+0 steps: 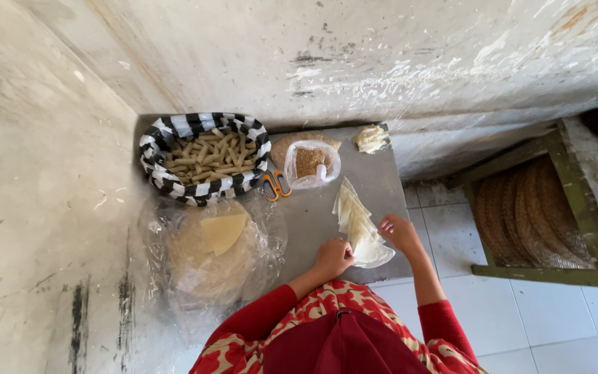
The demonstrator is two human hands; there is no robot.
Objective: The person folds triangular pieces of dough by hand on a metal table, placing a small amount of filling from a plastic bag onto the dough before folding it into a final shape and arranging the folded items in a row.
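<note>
A stack of thin pale pastry wrappers lies on the grey table in front of me. My left hand rests with curled fingers at the near edge of the stack and touches it. On the stack's right side my right hand presses down, fingers bent. Both arms wear red sleeves. Whether either hand pinches a sheet is hidden by the fingers.
A black-and-white striped basket with several rolled pastries stands at the back left. A clear bag of brown filling, orange scissors, a lump of dough and bagged round wrappers lie nearby. A wooden frame stands at right.
</note>
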